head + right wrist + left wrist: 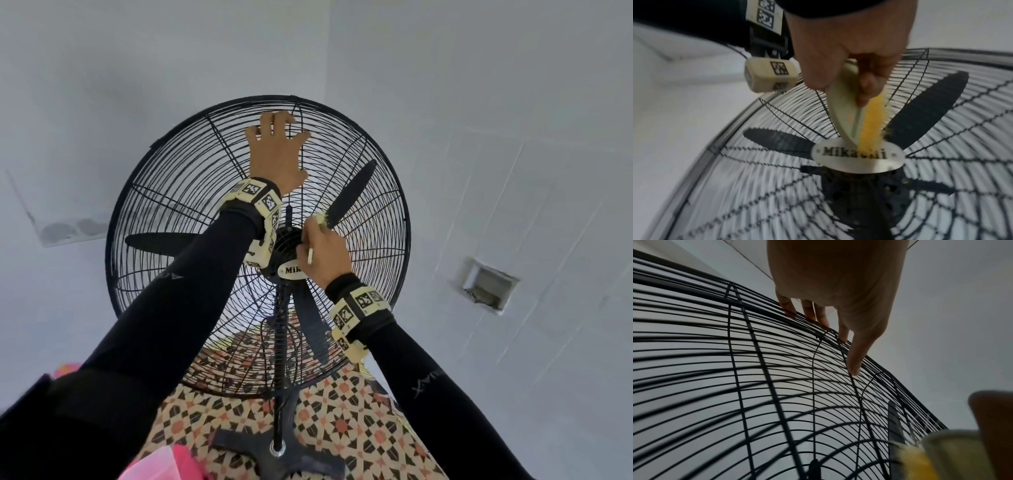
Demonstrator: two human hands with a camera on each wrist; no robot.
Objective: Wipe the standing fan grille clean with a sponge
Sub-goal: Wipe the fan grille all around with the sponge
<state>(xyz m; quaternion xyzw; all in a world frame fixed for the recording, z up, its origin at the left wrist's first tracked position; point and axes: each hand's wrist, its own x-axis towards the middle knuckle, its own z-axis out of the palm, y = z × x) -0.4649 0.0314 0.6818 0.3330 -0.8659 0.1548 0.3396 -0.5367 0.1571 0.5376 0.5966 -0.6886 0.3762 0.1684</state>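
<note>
The black wire fan grille (pixel 171 192) fills the middle of the head view, tilted up toward me. My left hand (pixel 275 154) lies spread on its upper part, with straight fingertips (pixel 854 369) resting on the wires near the rim. My right hand (pixel 325 250) grips a yellow sponge (pixel 871 116) with a pale green backing, folded between fingers and thumb. The sponge's edge touches the grille just above the silver hub badge (pixel 857 155). This picture is motion-blurred. In the left wrist view the sponge (pixel 920 464) shows as a blur at the lower right. Black blades (pixel 352 192) sit behind the wires.
The fan's pole and dark cross base (pixel 279 445) stand on a patterned tile floor (pixel 359 428). A pink object (pixel 164 462) lies by the base at the lower left. Grey walls surround the fan, with a recessed box (pixel 486 287) on the right wall.
</note>
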